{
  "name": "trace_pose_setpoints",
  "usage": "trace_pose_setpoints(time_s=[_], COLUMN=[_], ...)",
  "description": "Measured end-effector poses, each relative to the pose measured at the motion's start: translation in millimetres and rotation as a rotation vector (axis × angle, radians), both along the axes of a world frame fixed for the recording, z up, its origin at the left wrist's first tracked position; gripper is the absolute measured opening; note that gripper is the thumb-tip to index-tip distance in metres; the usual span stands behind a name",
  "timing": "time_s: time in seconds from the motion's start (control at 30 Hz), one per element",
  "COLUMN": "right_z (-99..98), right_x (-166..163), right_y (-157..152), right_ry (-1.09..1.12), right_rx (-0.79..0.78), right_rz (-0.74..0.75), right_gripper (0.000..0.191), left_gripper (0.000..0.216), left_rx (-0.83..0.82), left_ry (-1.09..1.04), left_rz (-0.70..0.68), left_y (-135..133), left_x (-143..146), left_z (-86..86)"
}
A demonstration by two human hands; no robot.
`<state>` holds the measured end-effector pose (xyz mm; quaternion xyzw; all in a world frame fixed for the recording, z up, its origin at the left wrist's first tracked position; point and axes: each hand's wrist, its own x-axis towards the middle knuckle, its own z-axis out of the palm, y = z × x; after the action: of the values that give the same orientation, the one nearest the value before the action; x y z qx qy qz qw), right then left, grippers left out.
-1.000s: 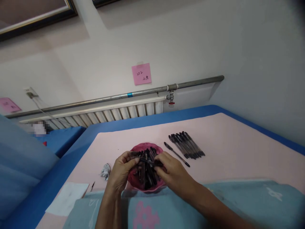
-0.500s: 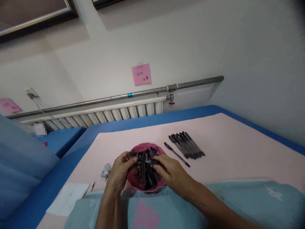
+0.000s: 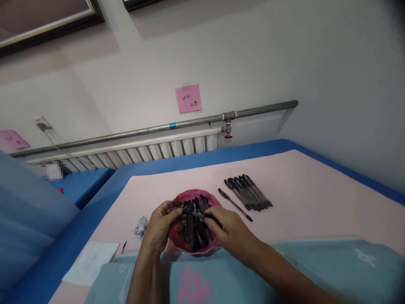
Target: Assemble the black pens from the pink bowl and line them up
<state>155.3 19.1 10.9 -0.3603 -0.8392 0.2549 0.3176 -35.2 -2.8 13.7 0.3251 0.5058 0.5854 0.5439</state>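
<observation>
Over a pink scalloped bowl [image 3: 210, 250] full of dark pens, both hands grip one pen [image 3: 193, 213]. My left hand [image 3: 163, 221] pinches its left end between thumb and fingers. The right end is in the closed fingers of my right hand [image 3: 226, 223]. Beneath, loose pens [image 3: 198, 232] lie jumbled in the bowl, partly hidden by the hands. To the right of the bowl a single capped pen [image 3: 236, 205] lies at a slant. Beyond it, a row of several capped pens [image 3: 248, 193] rests side by side on the pink cloth.
A crumpled wad [image 3: 141, 227] sits left of the bowl, with a white sheet [image 3: 90, 264] and a small thin dark item [image 3: 124, 247] nearer me. A teal patterned cloth [image 3: 329, 261] covers the near edge. Behind the pink cloth [image 3: 300, 181] are a radiator [image 3: 158, 151] and wall.
Both hands hold the same pen over the bowl; it has tilted very slightly between the fingers. The other pens have not moved.
</observation>
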Motion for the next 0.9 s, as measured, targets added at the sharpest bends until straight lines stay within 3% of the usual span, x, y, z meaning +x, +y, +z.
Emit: trace_pose_setpoints(time_s=[0.2,0.9], right_z=[-2.1,-6.4], right_x=[-0.1,-3.8], right_y=[-1.6,-3.5], right_ry=[-0.007,-0.073], right_rx=[0.064,0.054], right_rz=[0.005,0.008], right_gripper=[0.019,0.01], left_gripper=[0.031,0.023], left_rx=[-0.019,-0.006], left_ry=[0.002,0.019], left_rz=[0.008,-0.031], left_y=[-0.3,-1.0], left_x=[-0.3,3.4], left_z=[0.3,-0.7])
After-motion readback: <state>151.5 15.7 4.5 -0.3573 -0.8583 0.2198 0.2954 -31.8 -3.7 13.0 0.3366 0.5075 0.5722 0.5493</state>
